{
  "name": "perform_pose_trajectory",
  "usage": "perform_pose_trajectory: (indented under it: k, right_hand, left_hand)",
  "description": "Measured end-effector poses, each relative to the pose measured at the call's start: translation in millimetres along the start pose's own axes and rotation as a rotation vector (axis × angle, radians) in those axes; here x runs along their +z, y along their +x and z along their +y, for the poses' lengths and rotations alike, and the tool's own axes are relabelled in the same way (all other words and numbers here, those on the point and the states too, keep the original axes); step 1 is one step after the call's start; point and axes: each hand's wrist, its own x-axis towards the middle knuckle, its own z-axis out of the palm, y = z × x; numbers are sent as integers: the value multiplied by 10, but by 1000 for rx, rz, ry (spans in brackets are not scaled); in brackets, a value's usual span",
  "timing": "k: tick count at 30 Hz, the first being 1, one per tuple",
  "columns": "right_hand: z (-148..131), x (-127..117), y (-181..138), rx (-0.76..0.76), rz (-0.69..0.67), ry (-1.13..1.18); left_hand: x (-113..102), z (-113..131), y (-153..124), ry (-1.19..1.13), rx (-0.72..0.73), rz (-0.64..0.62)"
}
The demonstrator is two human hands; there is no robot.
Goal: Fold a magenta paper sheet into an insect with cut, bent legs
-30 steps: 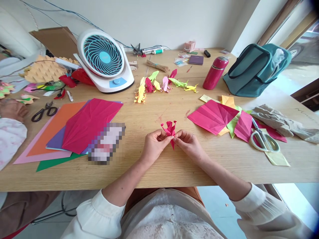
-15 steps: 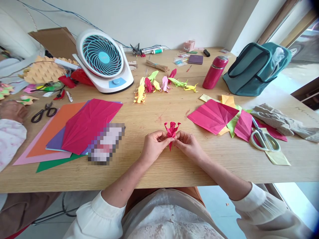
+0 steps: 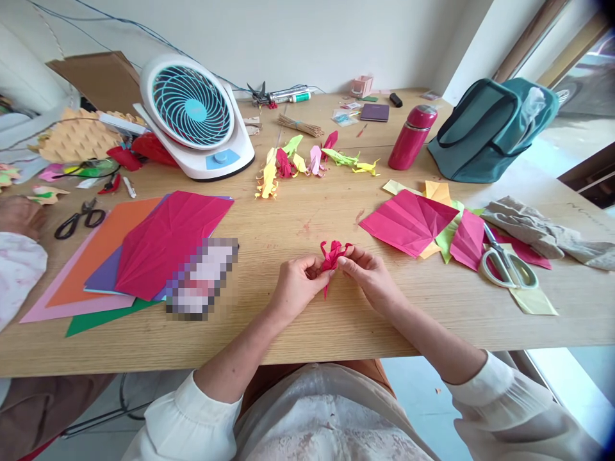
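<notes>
A small magenta origami figure (image 3: 331, 256) is held between my two hands above the table's front part. It has thin curled limbs at the top and a pointed tail hanging down. My left hand (image 3: 298, 282) pinches its left side between thumb and fingers. On the other side, my right hand (image 3: 368, 272) has thumb and forefinger closed on a limb at the upper right. Finished-looking paper figures (image 3: 314, 160) in yellow, pink, green and magenta stand further back. Creased magenta paper (image 3: 408, 221) lies to the right of my hands.
Coloured sheets (image 3: 103, 256) and a blurred-out flat object (image 3: 204, 278) lie left. A fan (image 3: 196, 121) stands behind them. Scissors (image 3: 512, 269), gloves (image 3: 542, 234), a flask (image 3: 413, 137) and a teal bag (image 3: 480, 134) are right. A co-worker's hand (image 3: 22, 214) rests far left, near black scissors (image 3: 79, 219).
My right hand has shifted up to the figure's upper right limb. The figure is tilted now, its tail pointing slightly left. My left hand keeps its pinch.
</notes>
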Motion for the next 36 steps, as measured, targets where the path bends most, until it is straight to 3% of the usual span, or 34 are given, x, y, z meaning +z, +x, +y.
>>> perform_pose_trajectory:
  k: [7, 14, 19, 23, 29, 36]
  right_hand:
    - [-13, -26, 0, 117, -13, 58]
    - [25, -46, 14, 70, -36, 13]
    - [48, -47, 52, 14, 3, -54]
    - [47, -62, 65, 40, 8, -141]
    - [32, -20, 35, 92, -136, -274]
    - [62, -13, 32, 74, -180, -265]
  left_hand:
    - [-16, 0, 14, -90, -75, -103]
    - [-22, 19, 9, -125, -74, -190]
    - [-12, -12, 24, -79, -76, -140]
    - [-28, -71, 60, -221, -133, -67]
    - [-20, -43, 83, -408, -207, 1]
    - [39, 0, 76, -433, -244, 16]
